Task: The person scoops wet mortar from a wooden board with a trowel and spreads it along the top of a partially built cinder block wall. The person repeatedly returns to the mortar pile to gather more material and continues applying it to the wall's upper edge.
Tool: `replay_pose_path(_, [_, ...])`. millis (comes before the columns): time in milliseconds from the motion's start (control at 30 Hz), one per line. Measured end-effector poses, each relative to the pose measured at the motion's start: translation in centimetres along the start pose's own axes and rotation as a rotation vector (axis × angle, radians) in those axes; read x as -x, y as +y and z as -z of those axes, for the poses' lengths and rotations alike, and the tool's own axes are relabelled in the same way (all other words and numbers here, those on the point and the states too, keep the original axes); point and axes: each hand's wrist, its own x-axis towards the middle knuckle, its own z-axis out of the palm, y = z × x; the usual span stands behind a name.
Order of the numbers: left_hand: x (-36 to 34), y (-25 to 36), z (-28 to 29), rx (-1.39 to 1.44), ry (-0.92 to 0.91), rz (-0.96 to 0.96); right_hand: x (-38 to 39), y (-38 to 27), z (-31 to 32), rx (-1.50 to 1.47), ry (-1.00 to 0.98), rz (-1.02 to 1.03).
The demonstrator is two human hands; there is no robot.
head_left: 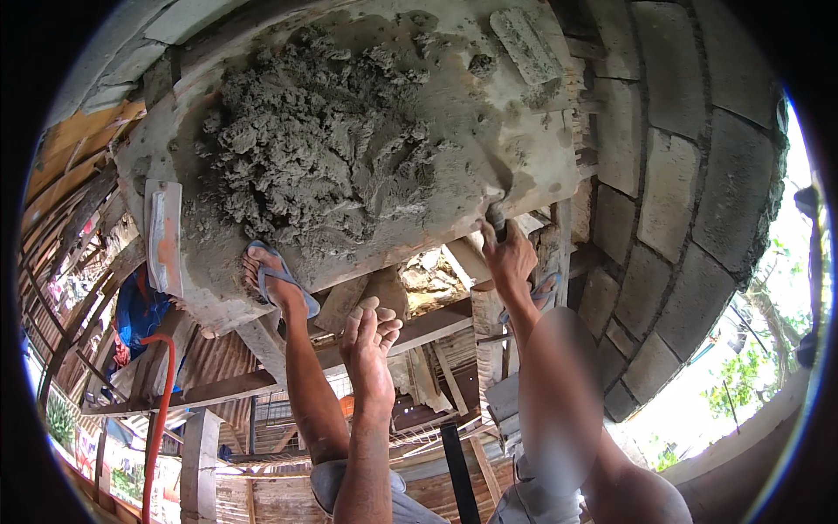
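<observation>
My right hand (509,259) is closed around the dark handle of a trowel (496,212), near the front right edge of the mortar board. The blade, coated in grey, blends into the board's surface. A large heap of wet grey mortar (305,140) covers the left and middle of the flat board (532,131). My left hand (370,342) is raised in front of the board, palm up, with fingers loosely bent and apart. Nothing is in it, and grey residue marks its fingertips.
A mortar-smeared float (526,45) lies at the board's far right; a flat piece (163,236) rests at its left end. My sandalled foot (278,278) stands on the front edge. A block wall (672,192) rises at right. Gaps show between timber beams (428,327) below. A red hose (163,393) hangs left.
</observation>
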Motion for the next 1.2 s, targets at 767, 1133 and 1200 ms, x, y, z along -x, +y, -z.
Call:
replay_pose_path(767, [-0.3, -1.3, 0.1, -0.019, 0.012, 0.05, -7.7, -1.1, -5.4, 0.02, -0.124, 0.052])
replay_pose_path(1133, [0.3, 1.1, 0.3, 0.022, -0.052, 0.037, 8.2, -0.5, -7.5, -0.227, -0.204, -0.221])
replay_pose_path(1200, [0.3, 1.8, 1.0, 0.075, -0.031, 0.05, 8.8, -5.0, -10.5, -0.487, -0.061, -0.307])
